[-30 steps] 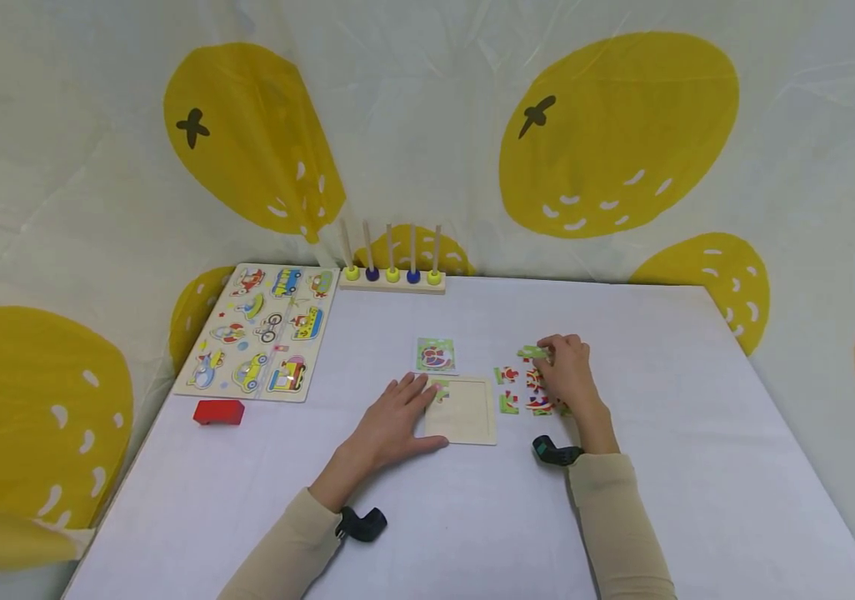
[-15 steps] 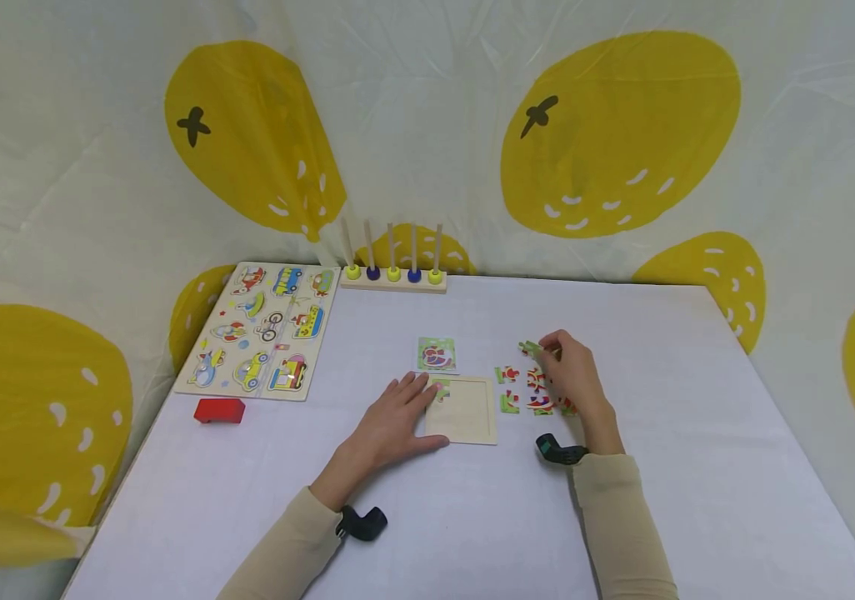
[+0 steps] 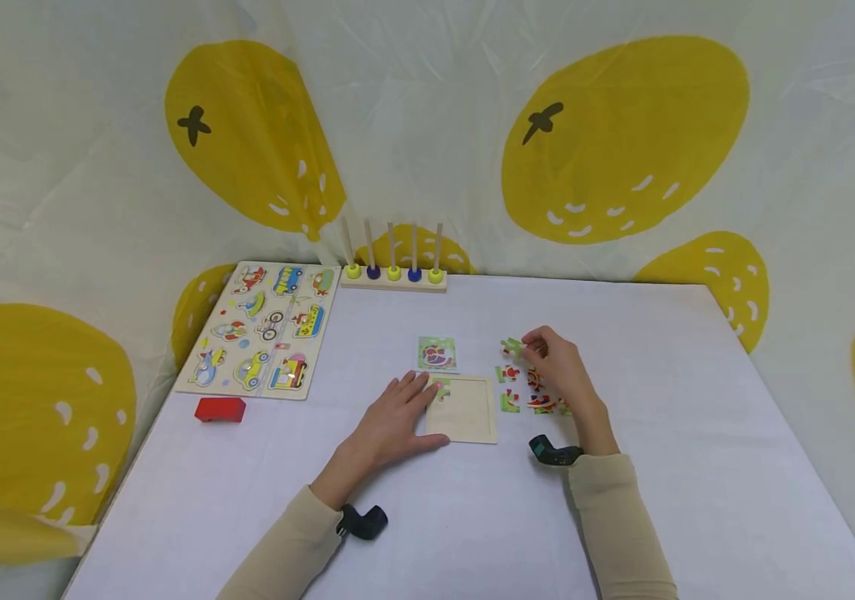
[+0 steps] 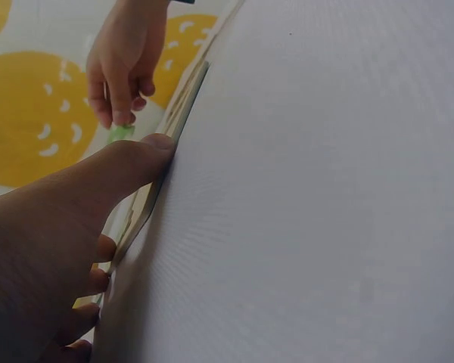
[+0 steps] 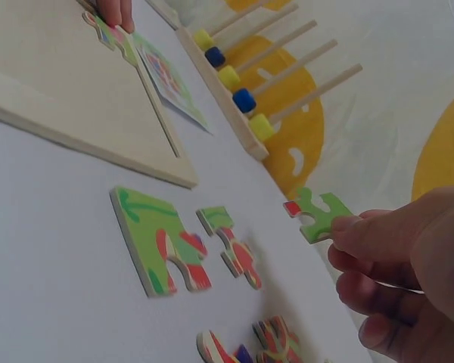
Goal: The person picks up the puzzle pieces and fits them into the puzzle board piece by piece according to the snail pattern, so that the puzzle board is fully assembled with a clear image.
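Observation:
Between thumb and forefinger my right hand [image 3: 561, 367] pinches a green jigsaw piece [image 5: 318, 215] with a red corner, lifted off the table. Below and beside it lie several loose jigsaw pieces [image 5: 155, 242], green, red and white. My left hand [image 3: 390, 421] rests spread on the left side of a shallow square wooden puzzle tray [image 3: 472, 417], thumb at its near edge. One green piece [image 3: 445, 389] sits in the tray's far left corner, under the left fingertips. Just behind the tray is a small picture card [image 3: 437, 354].
At the back left lies a wooden vehicle puzzle board [image 3: 258, 333], with a red block [image 3: 220, 409] in front of it. A peg stand [image 3: 393, 279] with yellow and blue beads stands along the back edge, near the patterned curtain [image 3: 427, 125].
My right hand has raised the green piece from the back of the loose pieces and moved it left, toward the tray. The left hand has stayed in place.

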### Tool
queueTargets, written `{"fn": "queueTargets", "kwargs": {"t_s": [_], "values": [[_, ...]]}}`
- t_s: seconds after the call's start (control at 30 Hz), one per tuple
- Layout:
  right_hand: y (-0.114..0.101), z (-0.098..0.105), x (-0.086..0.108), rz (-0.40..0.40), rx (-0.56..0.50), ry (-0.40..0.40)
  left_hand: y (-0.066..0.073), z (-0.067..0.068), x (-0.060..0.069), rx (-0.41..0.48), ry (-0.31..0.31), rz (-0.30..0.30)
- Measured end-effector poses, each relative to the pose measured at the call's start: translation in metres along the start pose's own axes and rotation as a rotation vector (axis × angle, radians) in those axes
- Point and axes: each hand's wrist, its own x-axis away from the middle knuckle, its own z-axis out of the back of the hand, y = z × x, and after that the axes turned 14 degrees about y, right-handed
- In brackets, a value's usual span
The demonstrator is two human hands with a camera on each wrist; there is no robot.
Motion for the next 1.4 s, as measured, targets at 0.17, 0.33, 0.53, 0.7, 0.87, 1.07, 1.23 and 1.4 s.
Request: {"fn": "queueTargets", "kwargs": {"t_s": [0.17,0.33,0.53,0.7,0.87,1.07,1.23,1.4], "values": [[-0.007,-0.005,0.002,0.019,-0.022,-0.039,0.0,-0.001,0.0,-0.003,-0.005,0.002],[-0.014,-0.011,0.003,0.041,-0.031,-0.081,0.0,0.0,0.0,0.005,-0.001,0.004],[-0.021,-0.019,0.005,0.101,-0.052,-0.131,0.0,0.0,0.0,-0.002,-0.001,0.004],[-0.025,-0.026,0.008,0.117,-0.043,-0.186,0.0,0.0,0.0,0.007,-0.003,0.009],[-0.03,-0.03,0.011,0.105,-0.032,-0.237,0.0,0.0,0.0,0.012,0.0,0.007],[-0.035,-0.037,0.014,0.101,-0.024,-0.295,0.0,0.0,0.0,0.004,-0.006,0.005],[-0.037,-0.043,0.016,0.132,-0.024,-0.316,-0.001,0.0,0.0,0.005,0.0,0.002],[-0.038,-0.047,0.018,0.141,-0.04,-0.331,0.0,0.001,0.001,0.009,0.009,-0.001]]}}
